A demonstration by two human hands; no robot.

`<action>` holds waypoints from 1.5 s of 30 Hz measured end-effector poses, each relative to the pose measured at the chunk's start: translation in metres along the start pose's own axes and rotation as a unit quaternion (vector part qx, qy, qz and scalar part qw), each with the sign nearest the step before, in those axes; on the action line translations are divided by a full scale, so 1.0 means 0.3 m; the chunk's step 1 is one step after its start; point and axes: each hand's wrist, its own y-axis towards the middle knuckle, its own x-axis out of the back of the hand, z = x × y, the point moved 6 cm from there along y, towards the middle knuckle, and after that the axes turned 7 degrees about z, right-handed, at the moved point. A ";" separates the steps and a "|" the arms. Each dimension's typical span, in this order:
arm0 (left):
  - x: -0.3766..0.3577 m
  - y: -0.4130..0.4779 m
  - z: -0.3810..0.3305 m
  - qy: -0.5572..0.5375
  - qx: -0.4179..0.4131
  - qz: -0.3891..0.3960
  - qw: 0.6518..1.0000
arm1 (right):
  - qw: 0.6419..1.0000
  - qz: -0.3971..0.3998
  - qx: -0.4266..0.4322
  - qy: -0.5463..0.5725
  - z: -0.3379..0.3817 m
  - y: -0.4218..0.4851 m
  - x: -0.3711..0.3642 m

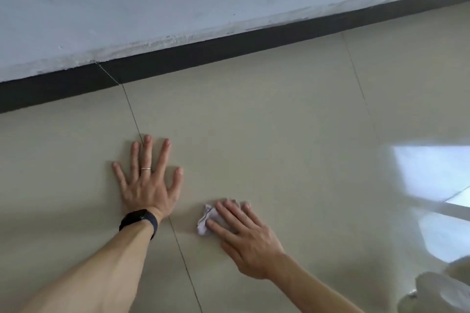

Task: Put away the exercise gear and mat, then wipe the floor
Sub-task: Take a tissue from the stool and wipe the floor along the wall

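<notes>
My left hand point(147, 185) lies flat on the glossy beige tiled floor point(254, 122), arm stretched forward, fingers straight and spread wide, holding nothing. My right hand point(244, 234) presses a small crumpled white cloth point(206, 220) onto the floor under straight, flattened fingers, not curled round it, near my left wrist's black band point(138, 221).

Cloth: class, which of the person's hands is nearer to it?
Right. The right hand rests on the cloth, fingers straight; the left hand lies flat on the floor, apart from it.
</notes>
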 end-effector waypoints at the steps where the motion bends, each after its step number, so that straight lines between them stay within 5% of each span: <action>1: 0.001 0.001 0.001 0.000 0.000 0.003 1.000 | 1.000 0.008 0.018 -0.007 -0.029 0.000 0.017; 8: -0.006 -0.002 0.001 0.004 -0.001 -0.010 1.000 | 0.954 -0.059 -0.258 0.141 -0.531 0.246 0.336; 16: 0.001 -0.004 0.003 0.038 0.003 0.005 0.999 | 0.995 0.031 -0.096 0.019 -0.373 0.110 0.227; 19: 0.015 0.006 -0.002 0.045 0.010 0.079 0.996 | 0.999 0.024 0.031 -0.031 -0.216 -0.065 0.051; 23: 0.045 -0.039 -0.050 0.076 0.036 0.107 0.991 | 0.997 -0.002 0.078 -0.011 -0.062 -0.209 -0.123; 26: -0.018 -0.222 -0.088 0.015 0.076 0.095 0.992 | 0.999 -0.031 0.040 0.019 -0.147 -0.158 -0.084; 31: -0.200 -0.563 -0.109 -0.052 0.169 0.150 0.973 | 0.967 -0.143 -0.177 0.119 -0.351 0.025 0.089; 34: -0.198 -0.553 -0.079 -0.063 0.142 0.188 0.970 | 0.977 -0.161 -0.112 0.090 -0.168 -0.002 -0.004; 40: -0.103 -0.545 -0.017 0.020 0.075 0.288 0.955 | 0.981 -0.005 0.189 -0.033 0.144 -0.211 -0.269; 42: -0.086 -0.544 -0.005 0.033 0.065 0.294 0.953 | 0.984 -0.006 0.174 -0.047 0.062 -0.109 -0.186; 45: -0.102 -0.554 0.008 0.039 0.049 0.261 0.963 | 0.997 -0.063 0.009 0.032 -0.092 0.127 0.031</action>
